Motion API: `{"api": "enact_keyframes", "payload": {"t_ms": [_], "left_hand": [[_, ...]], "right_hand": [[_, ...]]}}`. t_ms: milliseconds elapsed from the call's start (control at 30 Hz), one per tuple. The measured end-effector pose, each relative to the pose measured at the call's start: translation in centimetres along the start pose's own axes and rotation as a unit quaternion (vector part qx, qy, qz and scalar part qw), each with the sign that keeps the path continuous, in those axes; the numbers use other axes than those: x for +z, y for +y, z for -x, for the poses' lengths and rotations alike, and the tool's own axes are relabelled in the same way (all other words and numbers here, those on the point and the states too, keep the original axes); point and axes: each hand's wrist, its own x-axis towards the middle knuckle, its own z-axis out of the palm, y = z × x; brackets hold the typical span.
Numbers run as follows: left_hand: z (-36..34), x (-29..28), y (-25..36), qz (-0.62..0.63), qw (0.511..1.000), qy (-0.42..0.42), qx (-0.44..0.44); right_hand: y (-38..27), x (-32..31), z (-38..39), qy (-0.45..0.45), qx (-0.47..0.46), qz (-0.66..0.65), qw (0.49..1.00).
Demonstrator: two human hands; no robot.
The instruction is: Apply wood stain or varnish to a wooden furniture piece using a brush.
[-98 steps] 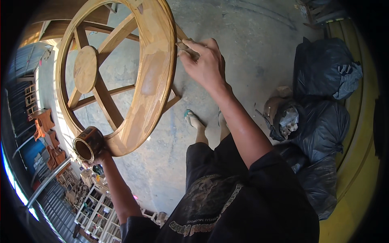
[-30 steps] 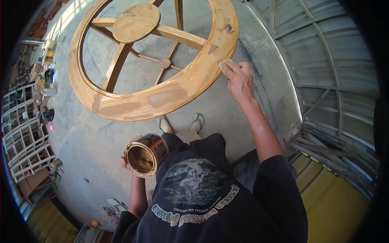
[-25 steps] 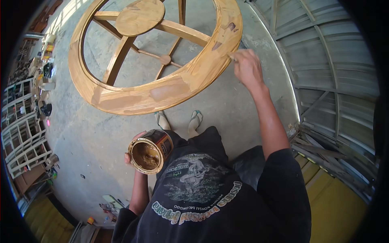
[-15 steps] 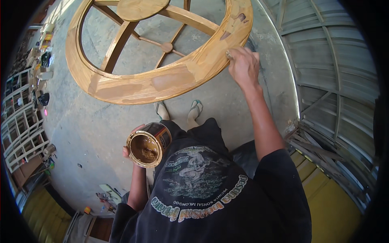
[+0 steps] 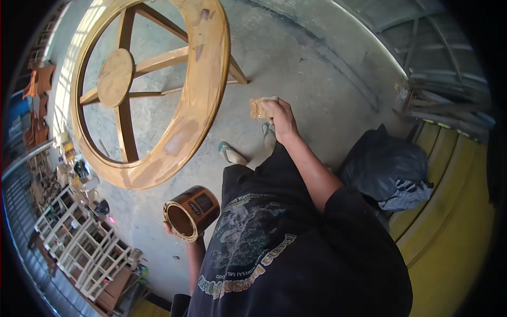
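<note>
Head view: a person stands by a large round wooden frame, with a tin in one hand and a stained pad in the other.

Largest is the round wooden frame [image 5: 200,100], a broad pale ring with spokes meeting at a central disc; its surface is glossy in patches with a few darker marks, and it stands on the concrete floor [image 5: 317,68] to the person's upper left. The open tin [image 5: 191,212], brown with dark liquid inside, is tilted and gripped from below by the left hand [image 5: 174,232]. The right hand [image 5: 282,117] has its fingers closed on a small yellowish pad [image 5: 260,107], held clear of the frame.
</note>
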Motion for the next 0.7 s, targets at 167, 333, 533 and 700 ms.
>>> {"api": "enact_keyframes", "payload": {"t_ms": [167, 333, 533, 700], "left_hand": [[-1.4, 5.2, -1.7, -0.19, 0.963, 0.192, 0.022], [-2.2, 4.6, -1.2, -0.225, 0.962, 0.152, -0.035], [-3.9, 6.1, -0.3, -0.254, 0.957, 0.139, -0.029], [-3.9, 7.0, -0.2, -0.265, 0.953, 0.144, -0.02]], "right_hand": [[3.5, -2.1, 0.6, 0.026, 0.111, -0.123, 0.986], [4.0, -2.5, 1.5, -0.011, 0.054, -0.169, 0.984], [4.7, -2.4, 0.3, -0.031, 0.078, -0.276, 0.958], [3.7, -1.2, -4.0, -0.126, -0.014, -0.06, 0.99]]}}
